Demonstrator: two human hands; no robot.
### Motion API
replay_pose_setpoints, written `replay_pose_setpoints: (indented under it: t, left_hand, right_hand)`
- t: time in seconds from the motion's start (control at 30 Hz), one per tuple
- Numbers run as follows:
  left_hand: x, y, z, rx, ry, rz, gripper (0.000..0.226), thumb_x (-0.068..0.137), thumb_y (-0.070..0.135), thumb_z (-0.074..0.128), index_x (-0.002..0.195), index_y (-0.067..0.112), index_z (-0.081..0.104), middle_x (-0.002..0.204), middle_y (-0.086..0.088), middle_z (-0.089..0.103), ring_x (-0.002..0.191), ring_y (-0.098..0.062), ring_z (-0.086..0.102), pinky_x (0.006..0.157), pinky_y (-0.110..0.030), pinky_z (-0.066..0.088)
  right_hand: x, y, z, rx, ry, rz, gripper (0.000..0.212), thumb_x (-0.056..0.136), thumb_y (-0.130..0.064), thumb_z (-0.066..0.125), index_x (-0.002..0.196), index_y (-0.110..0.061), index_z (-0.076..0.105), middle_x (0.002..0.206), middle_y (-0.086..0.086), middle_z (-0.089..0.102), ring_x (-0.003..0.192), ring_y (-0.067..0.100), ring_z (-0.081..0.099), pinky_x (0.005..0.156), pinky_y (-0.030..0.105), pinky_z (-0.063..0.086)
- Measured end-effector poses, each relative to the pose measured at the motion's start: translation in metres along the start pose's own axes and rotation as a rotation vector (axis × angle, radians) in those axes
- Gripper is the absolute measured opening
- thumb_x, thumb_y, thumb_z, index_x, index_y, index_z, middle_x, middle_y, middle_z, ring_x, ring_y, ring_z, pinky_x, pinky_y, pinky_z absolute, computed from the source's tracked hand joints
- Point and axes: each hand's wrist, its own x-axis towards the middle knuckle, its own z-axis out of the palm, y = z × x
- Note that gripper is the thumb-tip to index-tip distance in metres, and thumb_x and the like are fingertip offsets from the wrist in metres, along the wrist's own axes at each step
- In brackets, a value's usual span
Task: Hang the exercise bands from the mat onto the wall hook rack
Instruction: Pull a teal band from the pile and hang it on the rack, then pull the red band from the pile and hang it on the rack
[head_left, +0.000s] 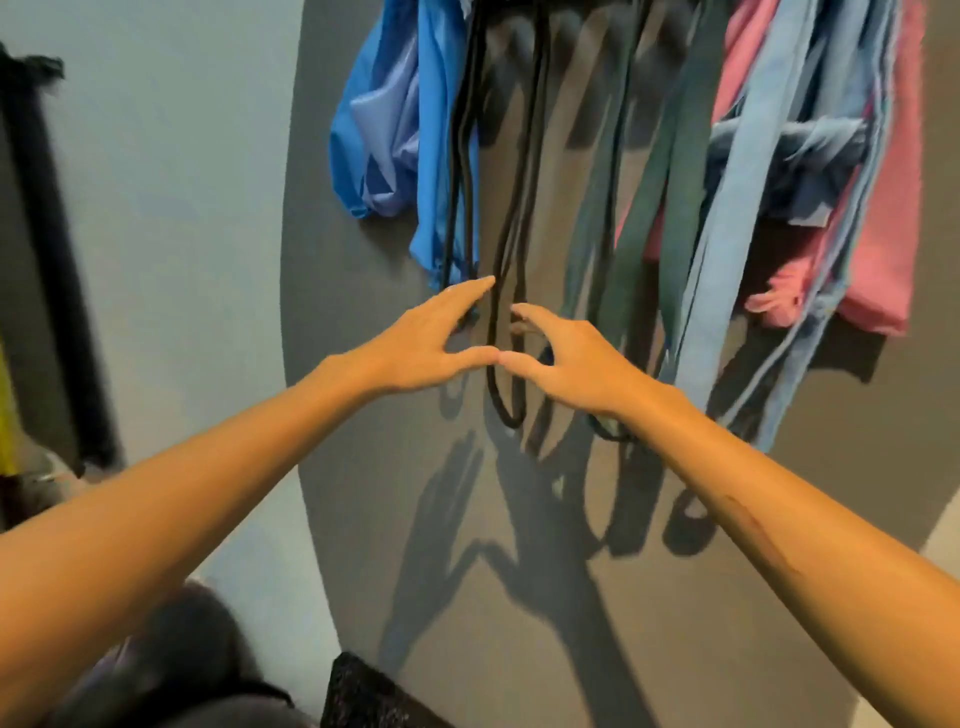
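Observation:
A thin black exercise band (524, 208) hangs as a long loop down the dark grey wall panel (395, 467), its bottom end near mid-frame. My left hand (431, 338) is just left of the loop, fingers spread. My right hand (566, 358) is just right of it, fingers apart. The two thumbs almost meet in front of the band; neither hand visibly grips it. Another black band (465, 171) hangs to the left, dark green bands (649, 197) and light blue bands (737, 260) to the right. The hook rack at the top is cut off by the frame edge.
Blue fabric (384, 135) hangs at the upper left of the rack and pink cloth (883, 208) at the right. A black pole (47, 260) stands at the far left. A dark speckled mat edge (363, 691) shows at the bottom.

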Motion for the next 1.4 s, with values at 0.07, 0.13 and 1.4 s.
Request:
replay_pose_setpoints:
  t: [0.07, 0.13, 1.4]
  left_hand:
    - [-0.057, -0.014, 0.013, -0.001, -0.060, -0.071, 0.083, 0.088, 0.053, 0.058, 0.153, 0.028, 0.014, 0.159, 0.007, 0.020, 0.143, -0.008, 0.023, 0.118, -0.032, 0.021]
    - [-0.114, -0.027, 0.021, 0.020, -0.122, -0.145, 0.083, 0.086, 0.057, 0.057, 0.152, 0.031, 0.013, 0.159, 0.010, 0.018, 0.144, -0.007, 0.021, 0.119, -0.036, 0.021]
    - [-0.935, 0.186, -0.166, 0.354, 0.413, -1.862, 0.078, 0.080, 0.064, 0.054, 0.137, 0.013, 0.042, 0.124, -0.005, 0.055, 0.108, -0.017, 0.053, 0.092, -0.032, 0.045]
  right_hand:
    - [-0.022, -0.007, 0.043, 0.107, -0.070, 0.028, 0.072, 0.092, -0.050, 0.057, 0.151, -0.018, 0.031, 0.149, 0.002, 0.047, 0.135, 0.017, 0.045, 0.112, 0.033, 0.033]
    - [-0.042, -0.016, 0.085, 0.194, -0.143, 0.048, 0.071, 0.091, -0.049, 0.059, 0.150, -0.022, 0.032, 0.145, -0.001, 0.051, 0.135, 0.016, 0.044, 0.112, 0.032, 0.033]
    - [-0.291, -0.724, 0.459, 0.540, -1.321, -1.158, 0.073, 0.089, -0.041, 0.067, 0.150, -0.023, 0.031, 0.139, 0.004, 0.052, 0.130, 0.019, 0.049, 0.102, 0.032, 0.041]
